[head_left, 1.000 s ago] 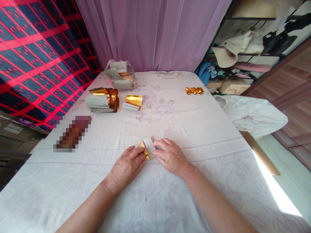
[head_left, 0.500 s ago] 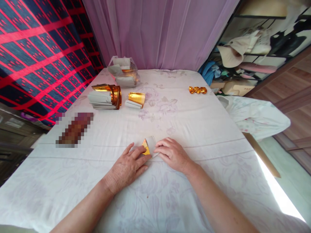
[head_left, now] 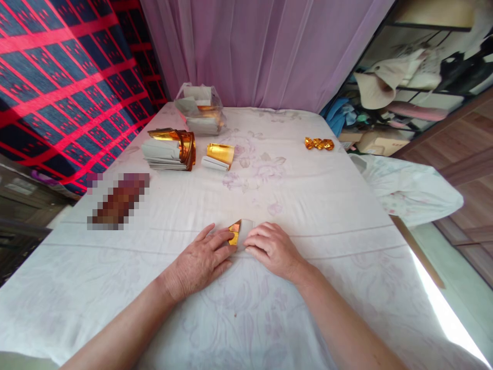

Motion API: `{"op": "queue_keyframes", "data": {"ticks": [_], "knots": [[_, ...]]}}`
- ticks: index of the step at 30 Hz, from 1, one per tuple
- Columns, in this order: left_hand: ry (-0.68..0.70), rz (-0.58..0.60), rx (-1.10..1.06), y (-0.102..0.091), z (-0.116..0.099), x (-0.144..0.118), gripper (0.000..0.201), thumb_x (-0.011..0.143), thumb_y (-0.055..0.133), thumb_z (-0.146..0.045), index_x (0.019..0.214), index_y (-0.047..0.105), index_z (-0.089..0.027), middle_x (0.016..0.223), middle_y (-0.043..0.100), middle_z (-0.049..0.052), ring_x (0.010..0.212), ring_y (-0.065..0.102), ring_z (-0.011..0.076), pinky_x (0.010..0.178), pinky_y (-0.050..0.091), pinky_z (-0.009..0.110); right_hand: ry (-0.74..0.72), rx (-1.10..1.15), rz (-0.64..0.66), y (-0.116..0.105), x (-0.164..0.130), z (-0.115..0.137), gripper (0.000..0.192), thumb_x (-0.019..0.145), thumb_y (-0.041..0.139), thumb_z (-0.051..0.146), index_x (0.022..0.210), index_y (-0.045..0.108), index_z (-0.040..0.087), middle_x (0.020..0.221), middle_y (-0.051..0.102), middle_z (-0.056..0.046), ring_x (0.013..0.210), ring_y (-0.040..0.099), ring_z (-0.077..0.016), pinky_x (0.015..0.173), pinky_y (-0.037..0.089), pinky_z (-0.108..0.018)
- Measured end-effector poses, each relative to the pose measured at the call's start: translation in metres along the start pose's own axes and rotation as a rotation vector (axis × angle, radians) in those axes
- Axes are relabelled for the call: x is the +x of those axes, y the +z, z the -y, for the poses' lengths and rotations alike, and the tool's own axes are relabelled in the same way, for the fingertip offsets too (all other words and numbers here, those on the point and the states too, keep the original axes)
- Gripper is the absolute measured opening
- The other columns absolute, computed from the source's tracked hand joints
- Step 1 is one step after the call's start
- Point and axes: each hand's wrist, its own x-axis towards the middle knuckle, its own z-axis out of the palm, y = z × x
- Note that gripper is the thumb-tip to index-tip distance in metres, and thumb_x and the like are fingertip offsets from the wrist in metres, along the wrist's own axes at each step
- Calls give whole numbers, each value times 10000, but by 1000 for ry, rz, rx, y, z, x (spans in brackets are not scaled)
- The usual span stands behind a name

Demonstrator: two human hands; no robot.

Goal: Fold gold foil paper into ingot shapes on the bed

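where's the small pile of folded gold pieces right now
In the head view the folded gold pieces lie on the far right of the white cloth, near its edge, well beyond the right hand and apart from the paper stacks.

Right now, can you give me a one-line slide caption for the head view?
Left hand and right hand press a small gold-and-white paper piece on the floral sheet.

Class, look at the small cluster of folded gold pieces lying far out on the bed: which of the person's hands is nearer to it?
Right. The right hand lies below and left of the gold cluster; the left hand rests farther left, beyond the folded gold-and-white paper both hands touch.
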Motion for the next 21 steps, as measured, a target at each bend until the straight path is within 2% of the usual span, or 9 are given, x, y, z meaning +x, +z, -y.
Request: {"op": "queue_keyframes", "data": {"ticks": [8, 15, 21], "knots": [[-4, 1, -67, 0, 4, -2, 288, 949, 473, -295, 1224, 555, -273, 1332, 558, 77, 1277, 495, 215, 1153, 253, 519, 142, 29, -107, 9, 3, 3, 45, 843, 630, 205, 814, 655, 227, 881, 675, -21, 846, 574, -186, 796, 425, -352], [16, 37, -108, -3, 5, -3, 300, 944, 480, -266, 1237, 546, -263, 1351, 557, 85, 1333, 439, 201, 1166, 222, 524, 155, 52, -143, 11, 3, 3, 73, 845, 594, 192, 803, 645, 223, 892, 656, -32, 847, 572, -187, 803, 424, -359], [17, 37, -130, -7, 6, -3, 242, 946, 474, -250, 1165, 576, -267, 1354, 550, 72, 1345, 425, 183, 1177, 214, 503, 176, 20, -178, 14, 5, 4, 71, 807, 631, 171, 756, 635, 221, 869, 655, -25, 823, 574, -186, 784, 425, -353]]}}
